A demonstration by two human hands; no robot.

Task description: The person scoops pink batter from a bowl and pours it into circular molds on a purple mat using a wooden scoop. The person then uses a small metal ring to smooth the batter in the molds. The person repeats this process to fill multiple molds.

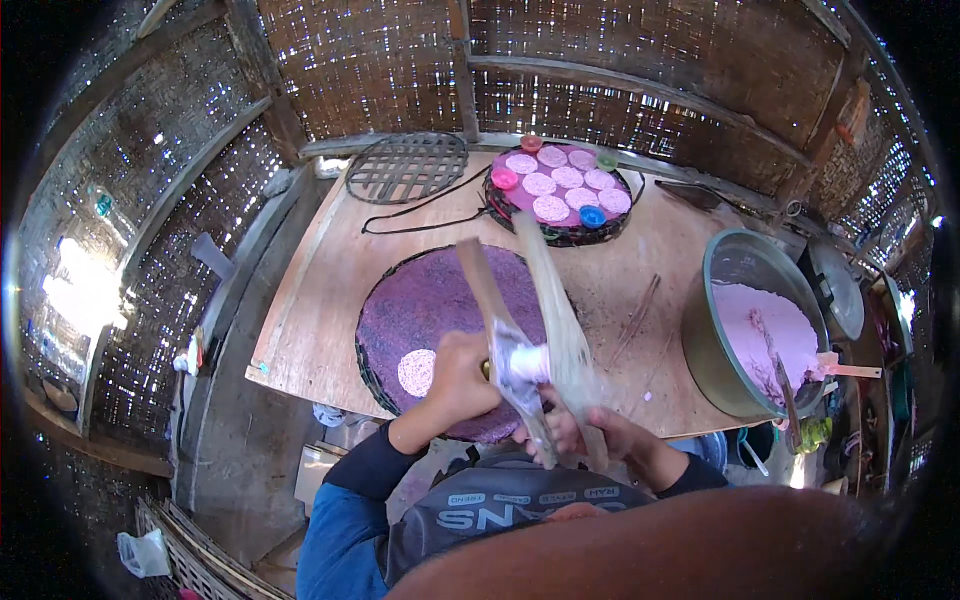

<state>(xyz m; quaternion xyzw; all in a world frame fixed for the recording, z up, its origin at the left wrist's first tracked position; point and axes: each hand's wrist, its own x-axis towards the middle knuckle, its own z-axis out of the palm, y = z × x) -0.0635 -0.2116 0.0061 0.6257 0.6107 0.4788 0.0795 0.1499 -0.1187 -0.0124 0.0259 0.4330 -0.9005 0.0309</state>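
In front of my body I hold a wooden press (487, 290), with two long wooden arms and a white cylinder (530, 364) between them; the right-hand arm is blurred by motion. My left hand (462, 378) is closed around the press beside the cylinder. Lower down, my right hand (600, 432) grips the near ends of the arms, partly hidden by them. Beneath lies a round tray (430, 300) covered in purple cloth. One pink lacy disc (417, 372) rests near its left edge, just left of my left hand.
A second round tray (520, 225) at the back holds several pink discs and small coloured rings. On the right stands a big basin (700, 340) of pink dough or meal, with a stick and a pink spatula (848, 370). An openwork woven rack (407, 167) lies back left.
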